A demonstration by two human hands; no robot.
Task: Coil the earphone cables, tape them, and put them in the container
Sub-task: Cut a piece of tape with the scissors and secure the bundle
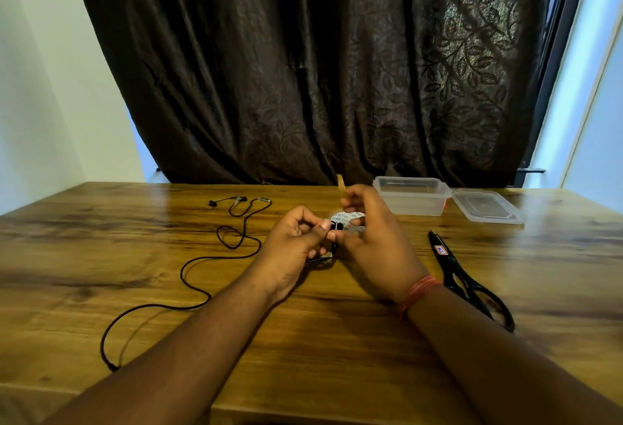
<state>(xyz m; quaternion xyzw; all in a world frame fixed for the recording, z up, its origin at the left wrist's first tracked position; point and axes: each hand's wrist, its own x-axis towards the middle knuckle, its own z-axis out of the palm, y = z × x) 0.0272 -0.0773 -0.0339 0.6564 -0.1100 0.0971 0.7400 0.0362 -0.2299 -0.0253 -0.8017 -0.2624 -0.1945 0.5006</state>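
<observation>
Left hand [296, 242]: fingers curled, thumb and fingers pinching a small black coiled earphone bundle [332, 249] held above the table between the two hands.
Right hand [367, 239]: fingers curled round a roll of clear tape [347, 220] with a printed white core, raised just past the left hand's thumb; a short strip of tape [341, 183] stands up above its fingertips.
Coiled bundle: mostly hidden by both hands; only a few dark loops show below the left thumb.
Loose earphone cable [188, 264]: black, lying uncoiled on the table to the left of the left hand, winding from the earbuds [241, 201] beyond that hand down to a plug end near the left forearm.
Container [411, 195]: clear plastic box, open, on the table beyond the right hand and a little to its right.
Lid [487, 207]: clear, lying flat just right of the container.
Scissors [468, 278]: black-handled, closed, flat on the table right of the right wrist, tips pointing away.
Wristband [421, 289]: orange thread round the right wrist.
Table [303, 357]: wooden, with a dark curtain [303, 70] behind it.
</observation>
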